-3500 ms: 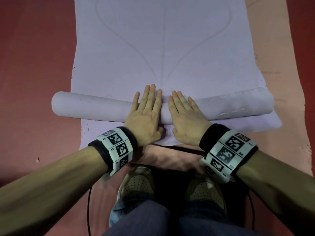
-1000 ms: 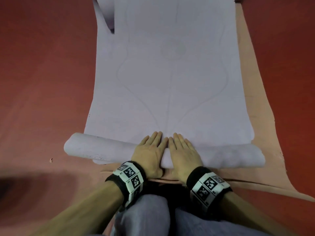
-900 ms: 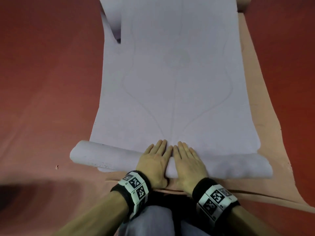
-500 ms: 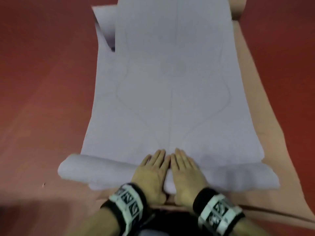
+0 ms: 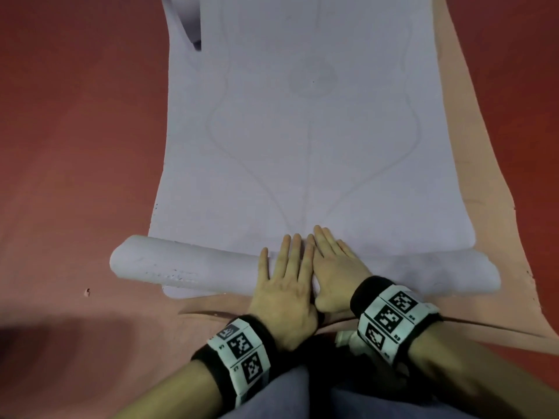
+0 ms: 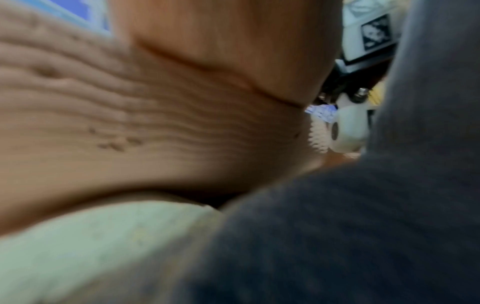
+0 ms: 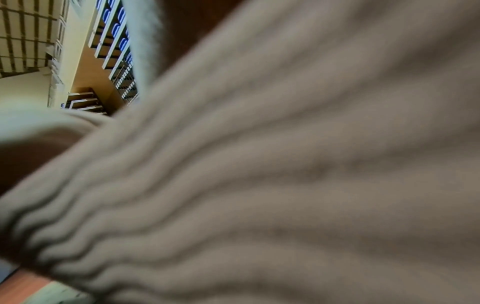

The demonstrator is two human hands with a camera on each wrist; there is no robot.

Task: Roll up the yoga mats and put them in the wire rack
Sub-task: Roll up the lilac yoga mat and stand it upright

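The red floor fills the head view and carries a peach-coloured mat lying flat, its bare strip exposed along the right side and near the person. On top of it lies the lavender yoga mat, unrolled lengthwise away from the person and marked with faint curved lines and a centre line. At the far left corner of this mat an edge is folded up. The near end of the lavender mat is wound into a roll that lies crosswise, its left end projecting past the mat's flat edge onto the floor and its right end reaching over the peach mat. The left hand rests palm down on the middle of the roll with fingers straight and close together, grasping nothing. The right hand lies just beside it, touching it, also flat on the roll with fingers extended onto the unrolled surface. Each wrist carries a black band with printed square markers. The person's grey trousers occupy the lower edge. Both wrist views are blurred close-ups of skin and fabric; the right wrist view also shows a small, distant patch of shelving.
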